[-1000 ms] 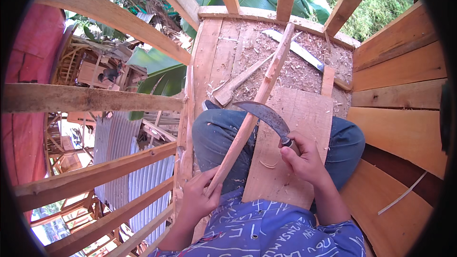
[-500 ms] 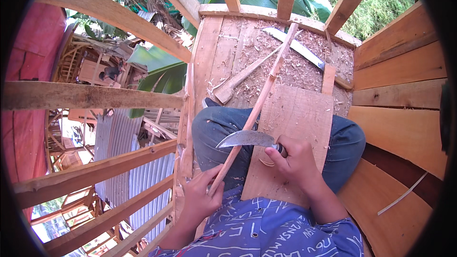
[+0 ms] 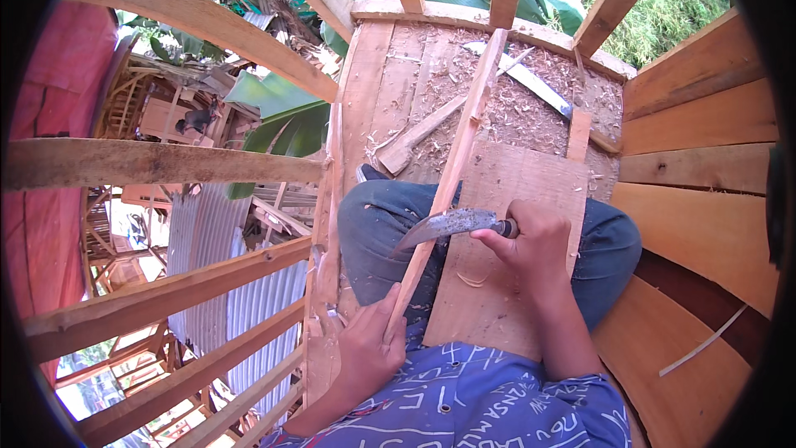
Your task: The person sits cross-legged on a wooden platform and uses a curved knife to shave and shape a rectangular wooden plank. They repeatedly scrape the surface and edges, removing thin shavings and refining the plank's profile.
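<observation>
My left hand [image 3: 377,347] is closed around the near end of a long square wooden stick [image 3: 454,168], which slants away across my lap to the far floor. In my right hand [image 3: 537,239] is a knife with a curved blade [image 3: 458,222] and a dark handle; the fist is wrapped around the handle. The blade lies across the stick, touching it, its tip pointing left. Beneath the knife a flat wooden board [image 3: 518,191] rests over my crossed legs, with a curled shaving on it.
Wood shavings [image 3: 547,137] litter the plank floor. A long-bladed tool [image 3: 537,87] and a wedge-shaped wooden piece [image 3: 414,139] lie beyond my legs. Wooden rails [image 3: 166,162] fence the left and far sides, and plank walls [image 3: 696,116] stand on the right.
My right hand and the knife have moved slightly away and to the right, and the blade's angle has turned. My left hand has shifted a little right, and the stick leans more upright.
</observation>
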A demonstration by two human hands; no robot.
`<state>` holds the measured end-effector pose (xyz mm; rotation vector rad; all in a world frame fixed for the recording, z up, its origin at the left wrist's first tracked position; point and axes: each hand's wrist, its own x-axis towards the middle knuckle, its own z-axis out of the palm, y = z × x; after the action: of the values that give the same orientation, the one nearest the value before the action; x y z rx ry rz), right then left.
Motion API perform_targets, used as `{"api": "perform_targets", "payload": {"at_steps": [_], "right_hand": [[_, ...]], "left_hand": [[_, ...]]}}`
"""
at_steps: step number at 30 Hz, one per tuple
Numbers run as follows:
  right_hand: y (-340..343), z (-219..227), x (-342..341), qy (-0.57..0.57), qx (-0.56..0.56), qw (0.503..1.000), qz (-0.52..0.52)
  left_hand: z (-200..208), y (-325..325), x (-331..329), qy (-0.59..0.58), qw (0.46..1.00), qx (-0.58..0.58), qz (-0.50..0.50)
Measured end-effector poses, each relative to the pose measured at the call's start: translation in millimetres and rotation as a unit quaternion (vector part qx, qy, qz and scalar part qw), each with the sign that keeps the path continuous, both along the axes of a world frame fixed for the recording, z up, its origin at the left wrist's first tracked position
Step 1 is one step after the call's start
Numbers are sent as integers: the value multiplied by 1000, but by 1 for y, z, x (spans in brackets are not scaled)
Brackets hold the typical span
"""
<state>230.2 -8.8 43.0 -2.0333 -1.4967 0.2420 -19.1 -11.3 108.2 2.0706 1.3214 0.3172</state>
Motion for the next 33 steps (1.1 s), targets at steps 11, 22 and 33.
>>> {"api": "perform_targets", "payload": {"at_steps": [11, 22, 33], "right_hand": [[23, -16, 58, 19, -42, 984, -173], [-14, 6, 7, 110, 6, 994, 20], [3, -21, 22, 185, 72, 980, -24]], "left_hand": [[-4, -7, 4, 19, 1000, -1, -12], [-9, -8, 4, 23, 999, 14, -20], [-8, -7, 4, 38, 998, 24, -34]]}}
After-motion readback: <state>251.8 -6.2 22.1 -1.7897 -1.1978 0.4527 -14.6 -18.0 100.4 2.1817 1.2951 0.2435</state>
